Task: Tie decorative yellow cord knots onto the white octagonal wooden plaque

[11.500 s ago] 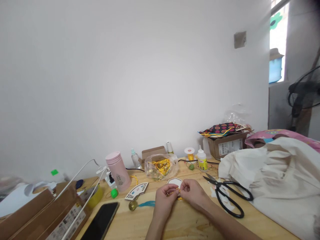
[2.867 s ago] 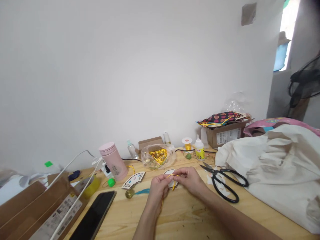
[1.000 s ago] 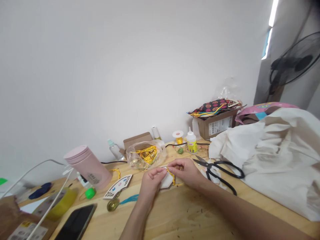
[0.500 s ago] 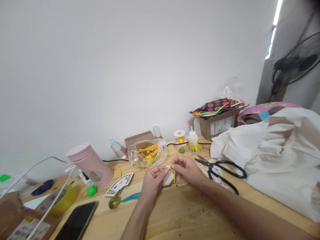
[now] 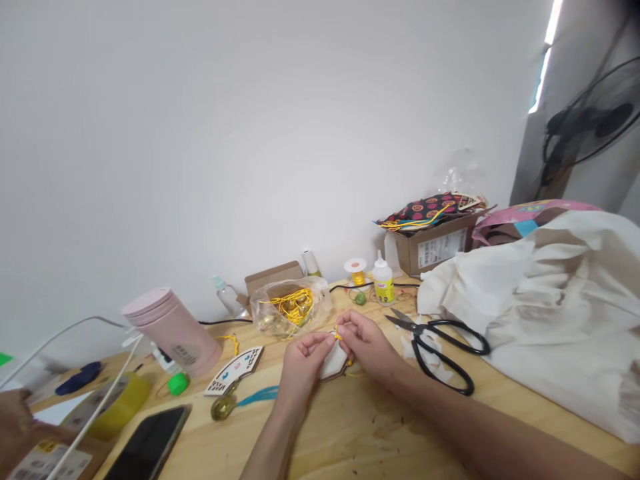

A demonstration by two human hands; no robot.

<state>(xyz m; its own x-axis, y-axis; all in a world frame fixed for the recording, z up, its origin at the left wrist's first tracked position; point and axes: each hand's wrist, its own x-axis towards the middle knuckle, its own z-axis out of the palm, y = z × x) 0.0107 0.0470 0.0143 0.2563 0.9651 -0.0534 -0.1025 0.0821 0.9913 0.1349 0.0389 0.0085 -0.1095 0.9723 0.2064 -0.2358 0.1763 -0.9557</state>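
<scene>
My left hand (image 5: 299,363) and my right hand (image 5: 364,343) meet over the wooden table (image 5: 350,440). Both pinch a thin yellow cord (image 5: 339,335) at the top edge of a white hexagonal wooden piece (image 5: 334,361). The left thumb and fingers also steady that piece. The cord's loose end trails on the table under my right hand. A fan-shaped wooden cutout (image 5: 235,368) and a gold bell with a teal tassel (image 5: 223,407) lie to the left of my hands.
Black scissors (image 5: 440,347) lie to the right, beside a heap of cream cloth (image 5: 550,313). A clear bag of gold bells and cord (image 5: 287,310), a glue bottle (image 5: 383,283), a thread spool (image 5: 356,270), a pink flask (image 5: 173,331), a phone (image 5: 147,450) and cardboard boxes (image 5: 435,243) stand around.
My hands have drawn closer together at the top of the hexagonal piece, and the loop of yellow cord between them has shrunk. The view has shifted slightly.
</scene>
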